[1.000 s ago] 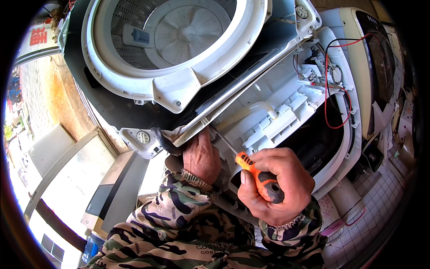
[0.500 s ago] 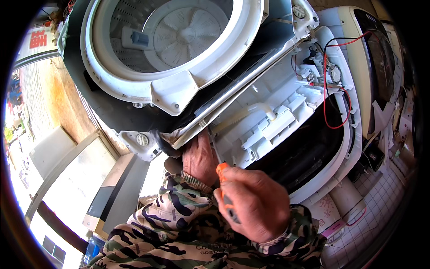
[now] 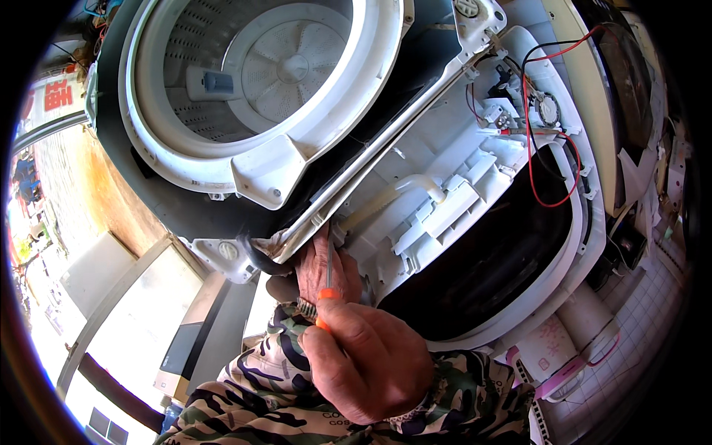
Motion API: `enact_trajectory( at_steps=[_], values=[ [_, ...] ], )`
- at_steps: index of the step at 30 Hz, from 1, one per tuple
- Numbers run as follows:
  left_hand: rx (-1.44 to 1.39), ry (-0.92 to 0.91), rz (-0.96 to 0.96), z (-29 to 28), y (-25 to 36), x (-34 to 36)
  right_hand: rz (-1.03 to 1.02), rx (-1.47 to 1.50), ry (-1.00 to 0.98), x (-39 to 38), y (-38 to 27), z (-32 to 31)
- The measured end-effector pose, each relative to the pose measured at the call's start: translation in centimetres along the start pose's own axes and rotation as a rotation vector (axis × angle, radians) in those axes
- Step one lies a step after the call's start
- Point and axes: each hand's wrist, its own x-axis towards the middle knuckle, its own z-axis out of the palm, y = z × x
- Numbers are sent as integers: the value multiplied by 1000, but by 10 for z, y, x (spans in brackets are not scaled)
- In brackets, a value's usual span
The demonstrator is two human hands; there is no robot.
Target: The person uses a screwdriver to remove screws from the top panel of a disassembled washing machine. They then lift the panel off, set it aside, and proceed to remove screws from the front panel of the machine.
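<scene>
My right hand [image 3: 371, 360] grips a screwdriver with an orange handle [image 3: 328, 295], its metal shaft pointing up over my left hand [image 3: 311, 271]. That hand reaches beneath the lower edge of a long white rail [image 3: 382, 141] on the washing machine, its fingertips hidden. Beside it are a dark curved hose [image 3: 263, 259] and an opened white panel housing [image 3: 445, 215] with a pale tube [image 3: 415, 189]. Above sits the white tub ring [image 3: 267, 167], the drum visible inside.
Red and black wires [image 3: 547, 200] loop at the housing's right. A beige appliance [image 3: 575, 74] stands beyond. At lower right, a white and pink cylinder [image 3: 541, 345] lies on tiles. At left are a frame [image 3: 119, 297] and boxy grey object [image 3: 189, 334].
My right hand has moved down and left with the screwdriver, turning its shaft upright in front of my left hand. The view has shifted slightly, with the machine appearing further left.
</scene>
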Motion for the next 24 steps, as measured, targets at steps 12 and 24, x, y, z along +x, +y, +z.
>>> enact_trajectory(
  at_steps=[12, 24],
  values=[
    [-14, 100, 21, 10, 7, 5, 61, 91, 43, -2, 6, -5],
    [-53, -64, -72, -8, 20, 8, -39, -102, 269, -6, 6, 37]
  ],
)
